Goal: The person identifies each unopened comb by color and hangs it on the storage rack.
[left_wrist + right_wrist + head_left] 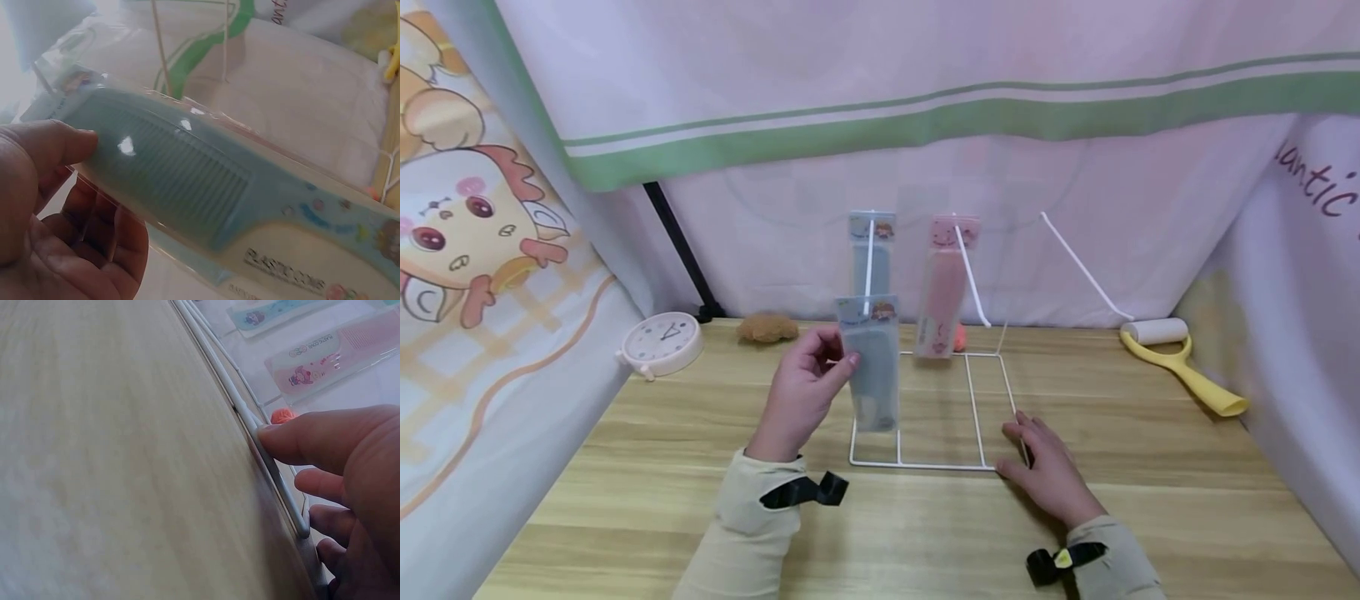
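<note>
Holding the blue plastic comb in its clear rectangular packet [871,362], your left hand [801,396] is pinching the packet's upper edge between thumb and curled fingers, so the packet is hanging upright just in front of the white wire display rack [925,464]. In the left wrist view the thumb [53,147] is lying across the packet's face and the fingers [106,240] are curling behind it; that grip is keeping the header end free and turned toward the rack's pegs.

Your right hand [1048,475] is resting flat on the rack's right base wire, fingers straight and slightly apart, pressing down. Judging by its placement, it is steadying the light frame against tipping. In the right wrist view a fingertip [281,434] is touching the white base rod [259,440] directly.

On the rack, a second blue packaged comb [871,250] is hanging on the left peg, directly behind the held packet, and a pink packaged comb [946,287] is hanging on the middle peg. The peg to the right is bare.

Left of the rack, a round white clock [660,342] and a brown fuzzy lump [767,327] are lying on the pale wooden table [625,500]. Well to the right of the rack, a yellow-handled lint roller [1180,362] is lying near the curtain.
</note>
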Demonstrator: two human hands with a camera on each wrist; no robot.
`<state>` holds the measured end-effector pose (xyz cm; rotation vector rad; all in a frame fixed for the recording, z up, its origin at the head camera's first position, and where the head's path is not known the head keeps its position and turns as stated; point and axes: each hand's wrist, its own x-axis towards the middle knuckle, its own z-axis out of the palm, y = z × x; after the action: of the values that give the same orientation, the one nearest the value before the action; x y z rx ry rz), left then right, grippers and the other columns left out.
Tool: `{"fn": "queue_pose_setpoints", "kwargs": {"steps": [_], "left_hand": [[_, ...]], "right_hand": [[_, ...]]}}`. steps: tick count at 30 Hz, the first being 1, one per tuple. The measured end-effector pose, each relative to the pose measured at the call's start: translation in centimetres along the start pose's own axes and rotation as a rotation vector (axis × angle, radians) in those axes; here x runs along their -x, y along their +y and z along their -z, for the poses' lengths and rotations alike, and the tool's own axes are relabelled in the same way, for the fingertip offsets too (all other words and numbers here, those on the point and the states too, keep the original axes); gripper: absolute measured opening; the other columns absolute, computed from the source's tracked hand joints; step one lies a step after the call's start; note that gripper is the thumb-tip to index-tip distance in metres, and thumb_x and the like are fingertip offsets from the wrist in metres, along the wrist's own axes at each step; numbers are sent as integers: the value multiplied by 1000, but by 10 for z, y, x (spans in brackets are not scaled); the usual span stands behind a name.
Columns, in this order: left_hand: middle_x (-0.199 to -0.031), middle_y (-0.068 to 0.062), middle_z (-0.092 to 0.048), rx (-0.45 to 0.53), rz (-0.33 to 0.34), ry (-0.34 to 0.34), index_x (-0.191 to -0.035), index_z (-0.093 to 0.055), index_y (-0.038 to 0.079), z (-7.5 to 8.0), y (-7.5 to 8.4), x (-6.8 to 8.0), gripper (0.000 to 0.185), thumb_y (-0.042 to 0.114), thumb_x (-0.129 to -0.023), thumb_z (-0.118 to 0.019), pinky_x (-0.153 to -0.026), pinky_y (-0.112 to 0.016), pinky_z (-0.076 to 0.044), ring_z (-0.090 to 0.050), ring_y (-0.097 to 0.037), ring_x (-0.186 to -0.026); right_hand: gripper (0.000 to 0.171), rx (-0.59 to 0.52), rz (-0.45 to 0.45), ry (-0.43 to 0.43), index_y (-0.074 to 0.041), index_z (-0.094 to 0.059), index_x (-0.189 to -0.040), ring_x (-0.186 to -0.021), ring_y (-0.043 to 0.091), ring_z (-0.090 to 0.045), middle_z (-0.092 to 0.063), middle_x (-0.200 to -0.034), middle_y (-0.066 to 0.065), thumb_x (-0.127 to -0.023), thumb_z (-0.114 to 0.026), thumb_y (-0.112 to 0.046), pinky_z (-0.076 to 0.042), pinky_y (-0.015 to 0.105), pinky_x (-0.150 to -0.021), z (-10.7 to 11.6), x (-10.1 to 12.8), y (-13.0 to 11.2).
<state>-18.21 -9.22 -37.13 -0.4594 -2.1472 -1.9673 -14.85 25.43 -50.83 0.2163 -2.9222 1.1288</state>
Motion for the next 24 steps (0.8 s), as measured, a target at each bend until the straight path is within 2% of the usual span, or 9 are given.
{"fn": "queue_pose_setpoints", "kwargs": {"steps": [5, 17, 24], "left_hand": [[-101, -9, -63, -39, -6, 14, -103, -64, 1, 0, -10, -4, 14, 6, -93, -71, -74, -27, -55, -59, -23, -88], [-96, -8, -63, -37, -11, 56, -102, -65, 0, 1, -31, -10, 15, 10, -93, -72, -69, -24, -51, -57, -19, -82], [-89, -4, -62, -25, 28, 61, -100, -63, 2, 2, -42, -20, 16, 14, -94, -71, -70, -24, -51, -56, -17, -80]], "right_hand": [[57, -4, 4, 6, 0, -57, -136, -144, 53, -22, -33, -157, 25, -89, -75, -28, -15, 69, -115, 0, 0, 0], [57, -10, 21, 15, 1, -57, -135, -144, 53, -22, -33, -156, 27, -89, -75, -26, -15, 68, -115, 1, 1, -2], [57, -13, 13, 17, 0, -58, -135, -144, 53, -22, -34, -157, 26, -88, -76, -26, -15, 68, -115, 0, 1, -2]]}}
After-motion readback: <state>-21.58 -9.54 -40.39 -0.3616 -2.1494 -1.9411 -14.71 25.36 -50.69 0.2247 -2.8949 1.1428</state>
